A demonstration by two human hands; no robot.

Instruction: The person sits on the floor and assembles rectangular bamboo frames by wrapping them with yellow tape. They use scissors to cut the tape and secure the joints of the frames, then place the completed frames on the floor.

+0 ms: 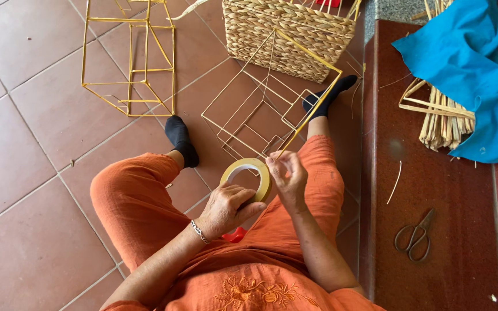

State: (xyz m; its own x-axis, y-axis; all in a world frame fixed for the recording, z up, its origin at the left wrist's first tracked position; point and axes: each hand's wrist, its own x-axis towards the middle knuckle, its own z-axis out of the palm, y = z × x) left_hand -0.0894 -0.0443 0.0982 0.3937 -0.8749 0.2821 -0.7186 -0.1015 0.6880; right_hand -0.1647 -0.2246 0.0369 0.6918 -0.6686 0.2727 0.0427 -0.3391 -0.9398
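Observation:
My left hand [226,208] grips a roll of yellow tape [249,174] above my lap. My right hand [286,174] pinches the near end of a thin wire frame [255,109], right beside the roll, fingers closed on the wire and the tape's end. One bar of that frame, wrapped in yellow, runs from my right hand up toward the woven basket [283,34]. The rest of the frame is bare wire and rests on the floor between my feet in black socks. I sit in orange clothes.
A second wire frame [129,57], fully yellow, stands on the tiled floor at upper left. On the dark red ledge at right lie scissors [415,236], a bundle of straw strips [439,118] and a blue cloth [462,63]. A red item [234,235] shows under my left wrist.

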